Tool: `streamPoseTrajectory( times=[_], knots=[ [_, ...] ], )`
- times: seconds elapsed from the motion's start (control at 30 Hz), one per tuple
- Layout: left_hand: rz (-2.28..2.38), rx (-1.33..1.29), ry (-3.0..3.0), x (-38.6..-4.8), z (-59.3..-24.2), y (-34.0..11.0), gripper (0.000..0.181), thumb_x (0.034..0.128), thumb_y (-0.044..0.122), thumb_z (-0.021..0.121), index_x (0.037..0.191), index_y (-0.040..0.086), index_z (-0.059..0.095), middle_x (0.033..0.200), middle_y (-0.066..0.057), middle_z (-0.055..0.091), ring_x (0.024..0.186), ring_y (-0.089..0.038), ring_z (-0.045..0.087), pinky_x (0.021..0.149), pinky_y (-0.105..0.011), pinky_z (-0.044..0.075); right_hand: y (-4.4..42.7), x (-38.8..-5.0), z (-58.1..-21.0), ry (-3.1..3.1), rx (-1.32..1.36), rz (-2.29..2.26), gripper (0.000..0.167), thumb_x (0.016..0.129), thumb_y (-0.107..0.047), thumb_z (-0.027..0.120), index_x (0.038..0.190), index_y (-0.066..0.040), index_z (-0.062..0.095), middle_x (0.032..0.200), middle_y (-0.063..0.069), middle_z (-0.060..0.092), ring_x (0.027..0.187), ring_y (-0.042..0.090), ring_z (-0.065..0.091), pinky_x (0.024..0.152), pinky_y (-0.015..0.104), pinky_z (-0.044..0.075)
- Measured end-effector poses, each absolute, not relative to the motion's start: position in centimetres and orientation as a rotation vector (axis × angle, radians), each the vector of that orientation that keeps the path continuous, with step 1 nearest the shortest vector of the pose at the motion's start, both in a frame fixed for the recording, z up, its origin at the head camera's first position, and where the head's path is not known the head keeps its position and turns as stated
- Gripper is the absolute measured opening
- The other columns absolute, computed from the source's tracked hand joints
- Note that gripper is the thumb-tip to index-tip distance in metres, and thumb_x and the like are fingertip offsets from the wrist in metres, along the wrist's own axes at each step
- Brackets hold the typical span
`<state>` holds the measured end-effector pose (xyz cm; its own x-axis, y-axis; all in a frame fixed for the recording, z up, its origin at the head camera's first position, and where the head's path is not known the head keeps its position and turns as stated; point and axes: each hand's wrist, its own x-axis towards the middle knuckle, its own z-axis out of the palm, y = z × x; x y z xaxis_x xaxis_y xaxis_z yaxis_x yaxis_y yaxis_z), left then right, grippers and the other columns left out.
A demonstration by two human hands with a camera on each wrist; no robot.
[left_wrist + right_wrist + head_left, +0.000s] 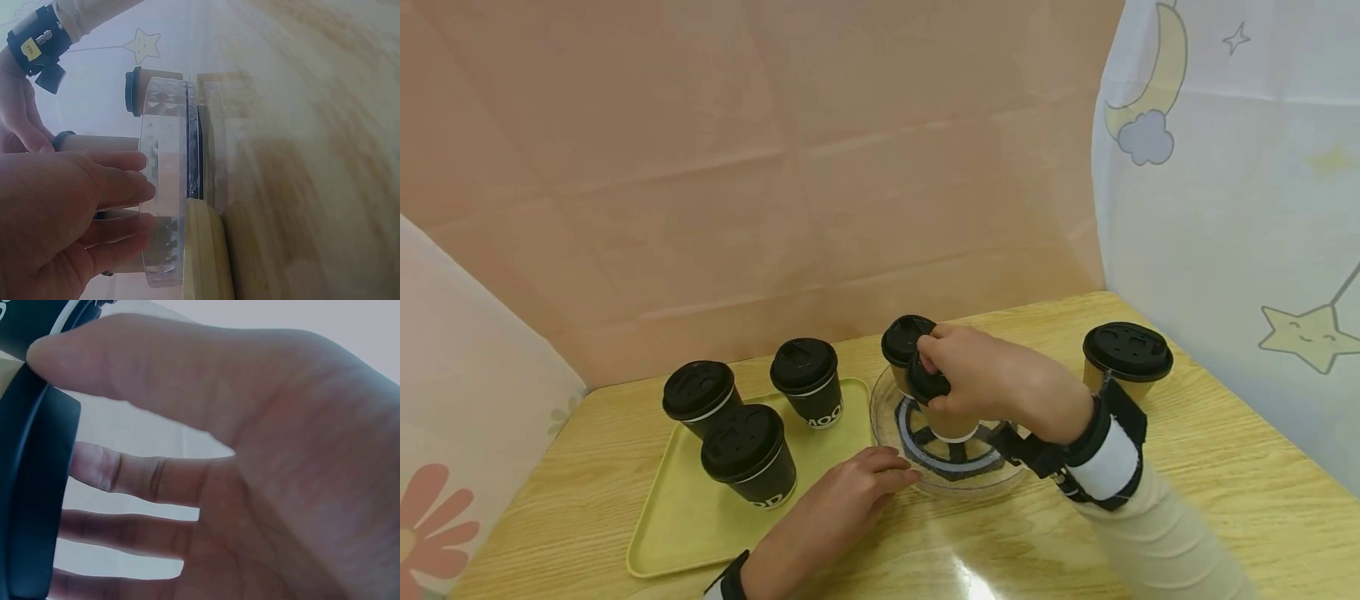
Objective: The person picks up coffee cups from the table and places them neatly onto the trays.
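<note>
My right hand (988,375) grips a brown paper cup (953,423) by its black lid (37,494), over the clear round turntable (970,490). Thumb and fingers lie on opposite sides of that lid in the right wrist view. Whether the cup's base touches the turntable, I cannot tell. Just behind is another lidded brown cup (904,337) in the turntable, partly covered by the held one. My left hand (857,492) lies at the turntable's near left rim. Its extended fingers (119,182) are against the clear wall in the left wrist view.
Left of the turntable, a yellow tray (677,517) bears three black lidded cups, one at the back left (700,396), one in front (748,454) and one nearer the turntable (805,379). Another brown lidded cup (1126,354) stands at the right. Fabric sheets surround the wooden table.
</note>
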<state>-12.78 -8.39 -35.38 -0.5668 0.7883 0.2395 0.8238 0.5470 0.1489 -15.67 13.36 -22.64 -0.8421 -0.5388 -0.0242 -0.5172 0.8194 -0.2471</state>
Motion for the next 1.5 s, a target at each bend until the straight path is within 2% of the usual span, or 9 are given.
streamPoseTrajectory(
  times=[0.33, 1.07, 1.5],
  knots=[
    [-0.367, -1.381, -2.652, -12.8, -35.3, -8.4, 0.032, 0.0884, 0.002, 0.068, 0.116, 0.019, 0.071, 0.114, 0.003, 0.068, 0.114, -0.013, 0.063, 0.095, -0.023, 0.055, 12.4, -15.8, -23.5, 2.864, -0.857, -0.322, 0.026, 0.083, -0.018, 0.076, 0.092, -0.01, 0.052, 0.089, 0.003, 0.048, 0.076, 0.016, 0.048, 0.066, 0.027, 0.042],
    [-0.381, -1.399, -2.655, -13.0, -35.3, -8.4, 0.031, 0.0882, 0.002, 0.068, 0.114, 0.019, 0.072, 0.113, 0.005, 0.067, 0.111, -0.01, 0.062, 0.092, -0.019, 0.054, 11.1, -15.8, -24.4, 2.832, -0.884, -0.282, 0.025, 0.084, -0.02, 0.075, 0.086, -0.009, 0.053, 0.09, 0.005, 0.047, 0.075, 0.016, 0.049, 0.063, 0.026, 0.043],
    [-0.38, -1.398, -2.64, -13.0, -35.3, -8.5, 0.032, 0.0875, -0.001, 0.068, 0.113, 0.018, 0.072, 0.112, 0.005, 0.067, 0.11, -0.01, 0.062, 0.09, -0.017, 0.054, 10.9, -15.5, -24.2, 2.828, -0.787, -0.274, 0.027, 0.082, -0.023, 0.078, 0.085, -0.005, 0.058, 0.11, 0.017, 0.056, 0.072, 0.017, 0.056, 0.062, 0.029, 0.05]
  ],
)
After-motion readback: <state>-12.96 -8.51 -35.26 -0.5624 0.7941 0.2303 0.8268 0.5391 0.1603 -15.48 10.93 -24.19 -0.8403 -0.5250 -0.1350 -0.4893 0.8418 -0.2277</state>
